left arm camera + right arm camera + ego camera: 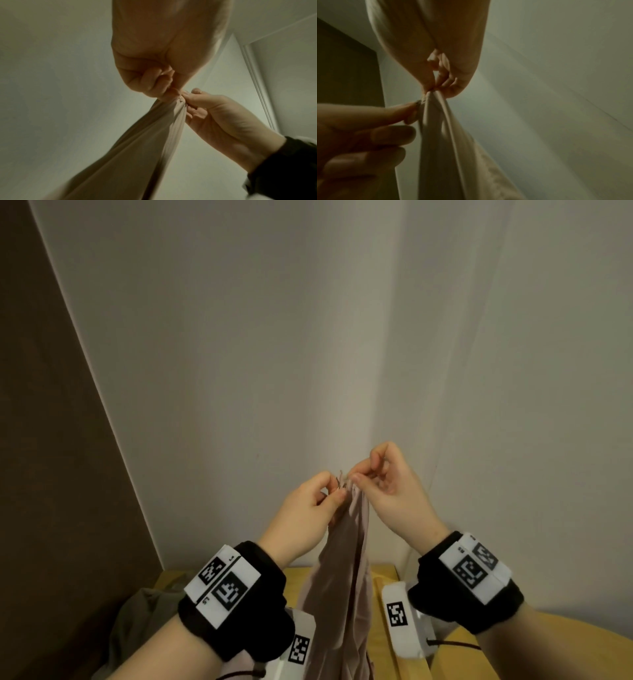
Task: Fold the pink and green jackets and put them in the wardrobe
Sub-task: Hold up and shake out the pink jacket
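Note:
The pink jacket (342,583) hangs in a long narrow drape in front of me, held up by its top edge. My left hand (334,491) pinches that edge between thumb and forefinger. My right hand (356,477) pinches the same edge just beside it, the two hands almost touching. In the left wrist view the pink jacket (130,148) falls away from the left hand (169,93) and the right hand (184,98). The right wrist view shows the pink jacket (440,142) under the right hand (433,89). The green jacket (144,621) lies crumpled at the lower left.
A yellow wooden surface (383,573) lies below the hands, with a rounded edge at the lower right. A pale wall (239,354) stands straight ahead. A brown panel (51,440) rises on the left.

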Demonstrator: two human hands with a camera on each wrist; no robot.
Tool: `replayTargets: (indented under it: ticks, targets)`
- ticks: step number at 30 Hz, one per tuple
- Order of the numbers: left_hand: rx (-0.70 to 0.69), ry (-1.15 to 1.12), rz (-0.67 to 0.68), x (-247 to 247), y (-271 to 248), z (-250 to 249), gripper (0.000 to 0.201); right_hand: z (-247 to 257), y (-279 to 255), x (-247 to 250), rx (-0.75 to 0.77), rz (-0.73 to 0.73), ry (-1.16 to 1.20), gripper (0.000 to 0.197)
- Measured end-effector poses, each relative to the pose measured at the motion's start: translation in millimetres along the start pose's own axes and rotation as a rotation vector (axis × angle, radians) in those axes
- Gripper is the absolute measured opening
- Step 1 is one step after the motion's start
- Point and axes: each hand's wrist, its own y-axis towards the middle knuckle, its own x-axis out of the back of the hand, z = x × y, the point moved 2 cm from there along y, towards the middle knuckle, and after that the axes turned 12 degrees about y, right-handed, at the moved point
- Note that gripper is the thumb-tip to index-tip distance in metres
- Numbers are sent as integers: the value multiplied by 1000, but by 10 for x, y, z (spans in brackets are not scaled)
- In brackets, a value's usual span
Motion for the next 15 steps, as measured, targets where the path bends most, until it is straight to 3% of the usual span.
replayTargets:
  ticks: [3, 6, 10, 15]
  targets:
    - [20, -145, -54, -74, -19, -11, 27, 14, 6, 76, -165, 115, 51, 21]
    - [-3, -183, -97, -107, -30, -43, 27, 22, -42, 126, -250, 202, -112, 6]
    - [-75, -49, -120, -101, -12, -68, 26, 37, -113, 98, -163, 241, -278, 39]
    - [-100, 63, -101, -101, -53, 18, 27, 31, -140, 54, -80, 180, -308, 28]
